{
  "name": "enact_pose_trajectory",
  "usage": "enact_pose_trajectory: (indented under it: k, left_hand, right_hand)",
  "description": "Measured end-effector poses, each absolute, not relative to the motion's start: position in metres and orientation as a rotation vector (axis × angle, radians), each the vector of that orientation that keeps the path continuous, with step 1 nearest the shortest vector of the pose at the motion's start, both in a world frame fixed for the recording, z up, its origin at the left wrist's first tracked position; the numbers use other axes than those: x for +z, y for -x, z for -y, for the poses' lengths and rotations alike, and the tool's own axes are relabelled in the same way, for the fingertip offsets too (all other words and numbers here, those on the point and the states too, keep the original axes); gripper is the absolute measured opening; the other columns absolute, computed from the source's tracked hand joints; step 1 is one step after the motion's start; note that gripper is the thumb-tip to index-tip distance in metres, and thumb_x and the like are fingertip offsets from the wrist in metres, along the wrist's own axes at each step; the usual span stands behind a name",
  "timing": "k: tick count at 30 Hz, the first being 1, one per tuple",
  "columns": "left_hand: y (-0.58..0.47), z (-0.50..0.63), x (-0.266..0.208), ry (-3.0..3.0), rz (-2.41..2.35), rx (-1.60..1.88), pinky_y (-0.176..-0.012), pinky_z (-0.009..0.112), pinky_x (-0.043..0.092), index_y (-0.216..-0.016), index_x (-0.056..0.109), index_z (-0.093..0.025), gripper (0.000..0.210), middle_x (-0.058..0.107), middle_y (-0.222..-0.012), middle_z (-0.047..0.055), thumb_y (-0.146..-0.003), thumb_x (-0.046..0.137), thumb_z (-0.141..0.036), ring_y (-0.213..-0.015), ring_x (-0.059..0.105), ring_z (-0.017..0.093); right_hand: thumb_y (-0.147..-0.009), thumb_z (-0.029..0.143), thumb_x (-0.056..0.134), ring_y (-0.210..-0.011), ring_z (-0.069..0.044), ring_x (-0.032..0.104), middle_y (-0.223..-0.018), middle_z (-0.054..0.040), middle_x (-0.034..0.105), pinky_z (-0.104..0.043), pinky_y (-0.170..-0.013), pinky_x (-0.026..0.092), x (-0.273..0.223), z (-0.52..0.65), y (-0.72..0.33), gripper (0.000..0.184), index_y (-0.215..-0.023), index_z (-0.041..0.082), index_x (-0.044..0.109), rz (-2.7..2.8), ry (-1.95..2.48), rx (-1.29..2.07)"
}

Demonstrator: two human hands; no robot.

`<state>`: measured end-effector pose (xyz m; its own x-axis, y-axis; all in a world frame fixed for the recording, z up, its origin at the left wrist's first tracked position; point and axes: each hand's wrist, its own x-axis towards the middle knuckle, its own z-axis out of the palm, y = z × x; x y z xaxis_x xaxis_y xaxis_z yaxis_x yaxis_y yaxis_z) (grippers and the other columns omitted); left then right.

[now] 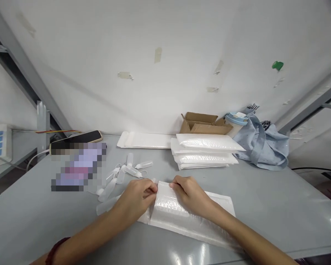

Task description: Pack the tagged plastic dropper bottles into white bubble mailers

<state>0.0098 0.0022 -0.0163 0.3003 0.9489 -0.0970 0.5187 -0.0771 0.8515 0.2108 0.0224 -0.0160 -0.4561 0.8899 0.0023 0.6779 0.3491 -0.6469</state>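
We see a grey desk (264, 198) w/ white bubble-textured mailer (179, 213), clear-white small bottles (121, 173), white mailer stack (204, 151), brown box (201, 123), pale blue cloth (264, 145) w/ tiny dots, black phone (77, 139), dark red wristband (55, 250).

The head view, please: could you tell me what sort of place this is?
Probably a small packing station: a stack of bubble mailers, loose small plastic bottles and an open cardboard box on a grey table.
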Motion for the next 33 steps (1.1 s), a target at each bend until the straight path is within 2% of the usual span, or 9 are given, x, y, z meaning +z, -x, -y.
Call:
enact_pose_trajectory:
  k: [5, 12, 14, 16, 19, 22, 25, 30, 33]
  left_hand:
    - [-0.012, 0.004, -0.011, -1.615, -1.169, 0.607, -0.064, 0.026, 0.048, -0.073, 0.063, -0.018, 0.023, 0.067, -0.076, 0.002, -0.082, 0.043, -0.025, -0.076, 0.063, 0.019]
    - [-0.007, 0.004, 0.002, -1.547, -0.842, 0.492, -0.070, 0.027, 0.051, -0.101, 0.063, -0.021, 0.025, 0.070, -0.084, 0.001, -0.084, 0.043, -0.023, -0.075, 0.064, 0.017]
    - [0.003, -0.004, 0.004, -1.686, -0.975, 0.515, -0.073, 0.029, 0.051, -0.103, 0.063, -0.021, 0.026, 0.070, -0.086, 0.002, -0.085, 0.044, -0.026, -0.077, 0.065, 0.018]
    - [0.019, -0.015, 0.002, -1.981, -1.291, 0.591, -0.074, 0.032, 0.050, -0.102, 0.063, -0.019, 0.026, 0.070, -0.087, 0.005, -0.086, 0.045, -0.028, -0.080, 0.064, 0.021]
    - [0.042, -0.031, -0.002, -2.475, -1.513, 0.551, -0.080, 0.040, 0.047, -0.095, 0.064, -0.016, 0.028, 0.066, -0.093, 0.010, -0.087, 0.038, -0.024, -0.094, 0.058, 0.028]
    - [0.054, -0.039, -0.006, -2.626, -1.460, 0.419, -0.081, 0.039, 0.045, -0.093, 0.064, -0.016, 0.024, 0.064, -0.095, 0.010, -0.085, 0.040, -0.018, -0.099, 0.052, 0.028]
    - [0.056, -0.040, -0.009, -2.633, -1.477, 0.370, -0.081, 0.038, 0.045, -0.092, 0.063, -0.017, 0.024, 0.063, -0.094, 0.010, -0.082, 0.042, -0.013, -0.098, 0.051, 0.027]
    - [0.056, -0.040, -0.009, -2.616, -1.491, 0.386, -0.085, 0.039, 0.044, -0.099, 0.063, -0.016, 0.027, 0.063, -0.098, 0.010, -0.085, 0.039, -0.018, -0.102, 0.050, 0.027]
    - [0.056, -0.040, -0.001, -2.576, -1.662, 0.550, -0.086, 0.039, 0.043, -0.103, 0.061, -0.016, 0.028, 0.064, -0.104, 0.010, -0.088, 0.040, -0.027, -0.105, 0.049, 0.027]
  right_hand:
    - [-0.091, 0.019, 0.040, -0.049, -0.011, 0.038, -0.054, 0.0038, 0.043, -0.023, -0.048, 0.027, -0.018, -0.018, -0.206, 0.027, -0.064, 0.020, 0.040, 2.155, 1.404, 0.869]
    - [-0.094, 0.021, 0.037, -0.055, -0.014, 0.048, -0.061, 0.0003, 0.053, -0.026, -0.054, 0.035, -0.016, -0.018, -0.207, 0.027, -0.069, 0.020, 0.046, 2.230, 1.399, 0.784]
    - [-0.095, 0.025, 0.036, -0.063, -0.017, 0.054, -0.070, -0.0033, 0.059, -0.029, -0.059, 0.040, -0.011, -0.019, -0.210, 0.024, -0.078, 0.019, 0.051, 2.236, 1.431, 0.748]
    - [-0.095, 0.033, 0.039, -0.084, -0.022, 0.059, -0.094, -0.0104, 0.063, -0.035, -0.072, 0.046, -0.003, -0.017, -0.213, 0.022, -0.100, 0.016, 0.053, 2.279, 1.440, 0.738]
    - [-0.084, 0.053, 0.055, -0.121, -0.033, 0.043, -0.132, -0.0190, 0.046, -0.049, -0.094, 0.040, 0.005, -0.008, -0.214, 0.068, -0.135, 0.015, 0.032, 2.472, 1.333, 0.802]
    - [-0.065, 0.063, 0.069, -0.130, -0.040, 0.030, -0.141, -0.0212, 0.033, -0.059, -0.102, 0.028, 0.003, 0.003, -0.210, 0.104, -0.144, 0.015, 0.019, 2.637, 1.243, 0.798]
    - [-0.060, 0.058, 0.074, -0.131, -0.043, 0.024, -0.142, -0.0232, 0.028, -0.063, -0.105, 0.021, -0.002, 0.009, -0.203, 0.114, -0.146, 0.013, 0.014, 2.733, 1.223, 0.748]
    - [-0.070, 0.028, 0.066, -0.122, -0.035, 0.039, -0.132, -0.0192, 0.040, -0.054, -0.101, 0.035, -0.001, 0.003, -0.208, 0.089, -0.143, 0.014, 0.017, 2.650, 1.221, 0.749]
    - [-0.070, 0.018, 0.060, -0.122, -0.032, 0.041, -0.133, -0.0173, 0.040, -0.050, -0.099, 0.039, 0.007, -0.002, -0.218, 0.086, -0.141, 0.020, 0.011, 2.503, 1.069, 0.653]
